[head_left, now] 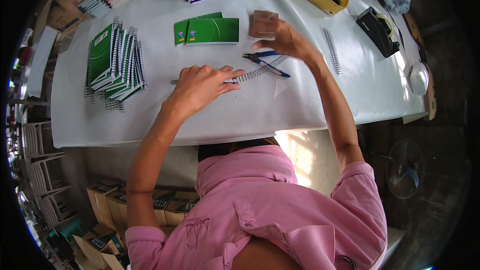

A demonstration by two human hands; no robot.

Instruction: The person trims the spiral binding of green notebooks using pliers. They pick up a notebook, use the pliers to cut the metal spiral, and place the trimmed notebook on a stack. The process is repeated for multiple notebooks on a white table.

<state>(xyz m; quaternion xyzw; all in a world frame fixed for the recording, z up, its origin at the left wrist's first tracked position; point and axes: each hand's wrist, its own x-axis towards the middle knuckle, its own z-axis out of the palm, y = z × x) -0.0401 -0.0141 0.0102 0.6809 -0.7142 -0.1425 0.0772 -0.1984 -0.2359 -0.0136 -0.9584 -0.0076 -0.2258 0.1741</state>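
Wire coil on bench, pinned under left hand, fingers flat. Right hand, just beyond coil, pinches small card above pliers. Binding step; alignment needed.

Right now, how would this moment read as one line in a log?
left hand: resting on wire spiral | right hand: over blue-handled pliers | green notebooks behind

Long metal spiral coil lying diagonally at frame centre on white table; blue-handled pliers flat, just above coil.
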